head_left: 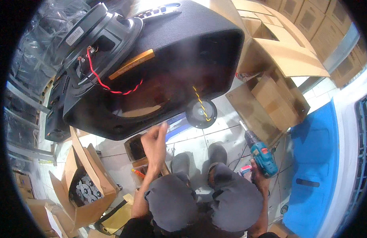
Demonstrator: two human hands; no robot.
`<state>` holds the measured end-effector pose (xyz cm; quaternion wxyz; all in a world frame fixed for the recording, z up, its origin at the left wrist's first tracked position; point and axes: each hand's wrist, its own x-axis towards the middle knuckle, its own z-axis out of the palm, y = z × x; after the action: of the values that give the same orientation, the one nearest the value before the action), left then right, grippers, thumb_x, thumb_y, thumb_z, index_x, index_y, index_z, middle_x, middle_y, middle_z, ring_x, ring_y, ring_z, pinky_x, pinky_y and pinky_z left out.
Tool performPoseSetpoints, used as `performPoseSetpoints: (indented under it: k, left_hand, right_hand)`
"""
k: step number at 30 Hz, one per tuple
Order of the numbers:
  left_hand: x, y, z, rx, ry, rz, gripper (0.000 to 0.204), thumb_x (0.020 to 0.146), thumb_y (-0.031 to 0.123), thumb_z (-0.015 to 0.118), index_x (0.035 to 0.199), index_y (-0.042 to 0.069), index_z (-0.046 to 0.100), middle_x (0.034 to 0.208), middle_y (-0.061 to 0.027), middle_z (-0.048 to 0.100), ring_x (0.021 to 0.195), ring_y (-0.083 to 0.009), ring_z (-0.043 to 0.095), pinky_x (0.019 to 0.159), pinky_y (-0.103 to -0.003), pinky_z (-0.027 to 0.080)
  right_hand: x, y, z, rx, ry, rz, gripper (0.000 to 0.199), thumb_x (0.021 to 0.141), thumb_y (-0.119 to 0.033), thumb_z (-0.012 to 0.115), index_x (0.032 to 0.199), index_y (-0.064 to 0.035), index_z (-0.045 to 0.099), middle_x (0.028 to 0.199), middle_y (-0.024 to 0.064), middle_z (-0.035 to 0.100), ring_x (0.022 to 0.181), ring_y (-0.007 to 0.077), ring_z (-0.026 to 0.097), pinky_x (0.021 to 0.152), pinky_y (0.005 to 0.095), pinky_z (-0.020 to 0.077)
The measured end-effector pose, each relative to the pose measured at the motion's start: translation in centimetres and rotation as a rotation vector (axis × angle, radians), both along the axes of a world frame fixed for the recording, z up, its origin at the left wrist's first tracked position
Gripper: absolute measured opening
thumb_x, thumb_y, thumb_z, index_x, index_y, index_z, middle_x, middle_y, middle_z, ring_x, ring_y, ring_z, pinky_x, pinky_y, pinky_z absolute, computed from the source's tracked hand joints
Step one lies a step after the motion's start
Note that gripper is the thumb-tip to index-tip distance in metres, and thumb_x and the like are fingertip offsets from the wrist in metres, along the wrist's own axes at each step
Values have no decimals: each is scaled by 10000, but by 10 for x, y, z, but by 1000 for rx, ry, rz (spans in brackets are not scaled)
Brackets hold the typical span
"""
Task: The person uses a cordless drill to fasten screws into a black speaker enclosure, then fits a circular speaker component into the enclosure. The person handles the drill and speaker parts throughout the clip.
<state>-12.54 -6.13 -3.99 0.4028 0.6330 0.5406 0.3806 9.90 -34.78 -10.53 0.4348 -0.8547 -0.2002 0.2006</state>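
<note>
Below, at lower left, an open cardboard box (86, 194) sits on the floor, flaps up, holding a pile of small round dark speaker parts with pale centres (kind unclear at this size). A smaller open brown box (136, 148) lies just beside the left hand; its contents sit in shadow. Upper right, several large cardboard cartons (271, 51) stand open, insides mostly hidden.

A big black speaker cabinet (183, 43) fills the upper middle, front opening toward the camera. A woofer driver (100, 35) rests tilted on its upper left edge, red twisted wire trailing into the opening. A small round tweeter (201, 114) hangs from a yellow twisted wire just below the cabinet's lower edge.

Left hand (153, 144): raised, fingers loosely curled together, fingertips at the cabinet's lower rim; holds nothing visible.

Right hand (259, 174): wrapped tight around the grip of a teal cordless drill (259, 152), bit pointing up-left, well apart from the cabinet.
</note>
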Motion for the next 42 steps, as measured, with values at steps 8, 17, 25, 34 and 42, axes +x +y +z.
performPoseSetpoints:
  k: [8, 17, 25, 34, 42]
  left_hand:
    - [-80, -65, -114, -725, -208, 103, 238, 907, 204, 651, 890, -31, 679, 600, 4, 534, 517, -102, 465, 482, -282, 371]
    - [-113, -91, -165, -658, -371, 212, 141, 890, 130, 624, 895, -10, 643, 700, -41, 566, 601, -153, 542, 552, -294, 437]
    - [-121, -90, -162, -1172, -592, 418, 139, 825, 5, 591, 948, -41, 636, 870, -96, 613, 771, -187, 600, 719, -315, 507]
    - [-122, -104, -174, -904, -979, 178, 231, 905, 101, 663, 1088, -25, 599, 1028, -127, 660, 917, -215, 633, 844, -319, 509]
    - [-154, -100, -204, -650, -849, 174, 235, 966, 169, 518, 1100, -20, 560, 975, -80, 619, 834, -198, 586, 810, -333, 481]
  right_hand:
    - [15, 51, -45, 275, -67, 174, 203, 845, -203, 767, 801, -22, 687, 691, 42, 672, 609, 129, 616, 605, 300, 485]
    - [55, 113, -105, 399, 36, 270, 229, 900, -151, 699, 1100, -41, 676, 1039, 34, 691, 938, 126, 624, 840, 285, 478]
    - [70, 125, -170, 378, -98, 226, 215, 916, -189, 680, 1075, -45, 675, 835, 13, 629, 745, 138, 572, 691, 308, 465]
    - [60, 71, -221, 80, -185, 165, 285, 913, -269, 674, 1087, -43, 677, 928, 95, 706, 829, 214, 656, 780, 347, 509]
    - [66, 51, -227, 41, -124, -55, 286, 914, -278, 666, 1081, -46, 680, 904, 96, 708, 812, 222, 659, 764, 353, 512]
